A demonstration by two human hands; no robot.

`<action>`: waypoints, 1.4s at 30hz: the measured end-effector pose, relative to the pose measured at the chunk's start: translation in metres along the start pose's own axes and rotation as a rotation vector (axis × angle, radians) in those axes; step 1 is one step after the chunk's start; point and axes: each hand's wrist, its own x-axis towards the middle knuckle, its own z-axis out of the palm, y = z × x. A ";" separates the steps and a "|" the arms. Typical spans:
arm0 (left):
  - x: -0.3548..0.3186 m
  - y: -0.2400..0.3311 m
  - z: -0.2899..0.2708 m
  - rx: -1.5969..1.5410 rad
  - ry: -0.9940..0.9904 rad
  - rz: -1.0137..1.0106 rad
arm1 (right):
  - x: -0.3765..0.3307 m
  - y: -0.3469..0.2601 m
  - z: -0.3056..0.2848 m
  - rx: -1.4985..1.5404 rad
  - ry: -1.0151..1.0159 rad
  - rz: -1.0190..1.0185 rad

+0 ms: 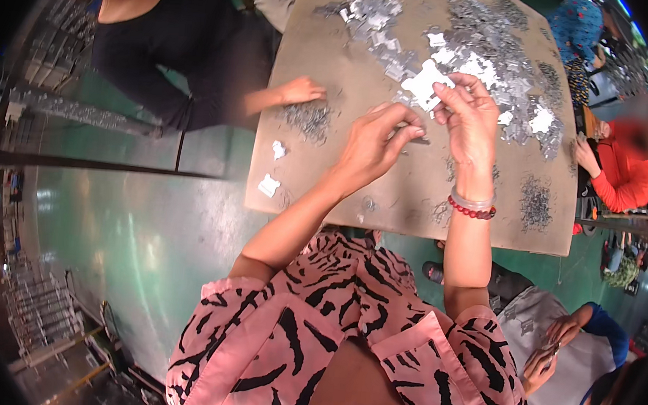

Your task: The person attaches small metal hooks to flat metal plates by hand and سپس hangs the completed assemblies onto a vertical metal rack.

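My right hand (468, 130), raised over the table, pinches a flat, bright metal plate (423, 87) with a notched outline between thumb and fingers. Just left of it, my left hand (373, 142) is closed in a pinch. A small dark sliver (420, 141) sticks out at its fingertips, too small to name. The hands are close together but not touching. Beyond them, loose grey and shiny metal plates (487, 67) lie heaped on the brown tabletop (340, 192).
Piles of small wire-like pieces (308, 119) lie at the table's left side and at its right (537, 204). Two bright plates (268, 185) rest near the left edge. A co-worker in black reaches in a hand (301, 92) from the left. Other people sit around the table.
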 end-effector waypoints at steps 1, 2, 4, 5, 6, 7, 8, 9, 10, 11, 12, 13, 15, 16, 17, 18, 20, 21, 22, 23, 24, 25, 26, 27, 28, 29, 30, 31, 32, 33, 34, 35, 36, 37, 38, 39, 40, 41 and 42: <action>0.002 -0.004 0.003 0.054 0.020 0.107 | -0.001 0.001 -0.001 0.002 0.002 0.014; 0.002 -0.009 0.006 0.109 0.039 0.213 | -0.003 0.001 -0.001 0.002 -0.004 0.041; 0.002 -0.019 0.007 0.168 0.068 0.268 | -0.010 0.001 0.004 -0.049 0.054 -0.086; 0.000 -0.023 0.007 0.103 0.094 0.290 | -0.014 0.003 0.006 -0.088 0.074 -0.144; 0.001 -0.026 0.005 0.035 0.120 0.322 | -0.017 0.003 0.007 -0.090 0.063 -0.133; -0.001 -0.032 0.004 0.037 0.130 0.313 | -0.020 0.002 0.009 -0.121 0.073 -0.183; -0.004 -0.043 0.003 -0.133 0.213 0.163 | -0.022 0.001 0.011 -0.152 0.085 -0.233; -0.007 -0.054 0.005 -0.309 0.289 0.019 | -0.023 -0.003 0.013 -0.152 0.103 -0.249; -0.011 -0.077 -0.002 -0.190 0.167 -0.105 | -0.023 -0.006 0.013 -0.158 0.105 -0.248; -0.014 -0.111 -0.013 -0.072 0.039 -0.226 | -0.023 -0.009 0.011 -0.161 0.101 -0.260; -0.020 -0.153 -0.020 0.160 -0.044 -0.193 | -0.023 -0.011 0.012 -0.159 0.087 -0.266; -0.026 -0.194 -0.025 0.390 -0.130 -0.159 | -0.021 -0.012 0.014 -0.159 0.070 -0.264; -0.035 -0.252 -0.035 0.683 -0.180 0.015 | -0.019 -0.013 0.016 -0.173 0.081 -0.252; -0.035 -0.273 -0.042 0.670 -0.186 0.016 | -0.018 -0.013 0.016 -0.184 0.094 -0.245; -0.037 -0.291 -0.050 0.774 -0.252 0.140 | -0.018 -0.013 0.017 -0.195 0.098 -0.236; -0.032 -0.293 -0.054 0.877 -0.316 0.278 | -0.017 -0.013 0.017 -0.192 0.095 -0.240; -0.027 -0.295 -0.054 0.881 -0.387 0.275 | -0.016 -0.012 0.017 -0.196 0.094 -0.243; -0.015 -0.288 -0.055 0.901 -0.453 0.283 | -0.015 -0.012 0.015 -0.203 0.102 -0.246; -0.007 -0.279 -0.054 0.901 -0.451 0.299 | -0.015 -0.011 0.014 -0.210 0.109 -0.247; -0.003 -0.269 -0.051 0.835 -0.339 0.139 | -0.015 -0.009 0.014 -0.237 0.123 -0.222; 0.003 -0.254 -0.051 0.767 -0.229 -0.012 | -0.015 -0.008 0.014 -0.235 0.129 -0.243; 0.014 -0.230 -0.051 0.770 -0.229 0.013 | -0.013 -0.007 0.013 -0.285 0.123 -0.240; 0.024 -0.199 -0.055 0.461 -0.110 -0.190 | -0.011 -0.004 0.014 -0.329 0.109 -0.234; 0.034 -0.168 -0.057 0.143 0.004 -0.377 | -0.011 -0.003 0.015 -0.316 0.098 -0.237; 0.041 -0.146 -0.059 0.152 0.010 -0.357 | -0.012 -0.001 0.016 -0.307 0.093 -0.257; 0.047 -0.127 -0.059 -0.215 0.067 -0.298 | -0.012 0.000 0.017 -0.315 0.078 -0.251; 0.054 -0.105 -0.059 -0.583 0.113 -0.230 | -0.012 0.000 0.017 -0.324 0.065 -0.246; 0.056 -0.067 -0.063 -0.676 0.072 -0.206 | -0.014 -0.001 0.018 -0.328 0.050 -0.230; 0.055 -0.031 -0.065 -0.772 0.029 -0.183 | -0.015 -0.002 0.019 -0.323 0.047 -0.247; 0.054 -0.011 -0.064 -0.769 0.028 -0.169 | -0.016 0.000 0.020 -0.312 0.036 -0.247; 0.051 0.005 -0.063 -0.752 -0.020 -0.081 | -0.017 0.001 0.020 -0.300 0.021 -0.244; 0.050 0.015 -0.061 -0.734 -0.069 0.007 | -0.018 0.000 0.020 -0.307 0.011 -0.247; 0.048 0.020 -0.059 -0.729 -0.063 0.012 | -0.020 0.000 0.021 -0.303 0.003 -0.250; 0.047 0.024 -0.057 -0.641 -0.061 0.039 | -0.022 -0.001 0.022 -0.291 -0.004 -0.247; 0.046 0.028 -0.057 -0.554 -0.060 0.066 | -0.023 -0.002 0.024 -0.280 -0.010 -0.245; 0.047 0.027 -0.055 -0.564 -0.063 0.007 | -0.024 -0.002 0.024 -0.280 -0.006 -0.244; 0.048 0.026 -0.052 -0.565 -0.067 0.005 | -0.025 -0.002 0.025 -0.277 -0.009 -0.256; 0.050 0.025 -0.050 -0.572 -0.031 0.000 | -0.025 -0.004 0.026 -0.273 -0.011 -0.270; 0.049 0.023 -0.048 -0.577 0.005 -0.014 | -0.026 -0.003 0.026 -0.271 -0.004 -0.263</action>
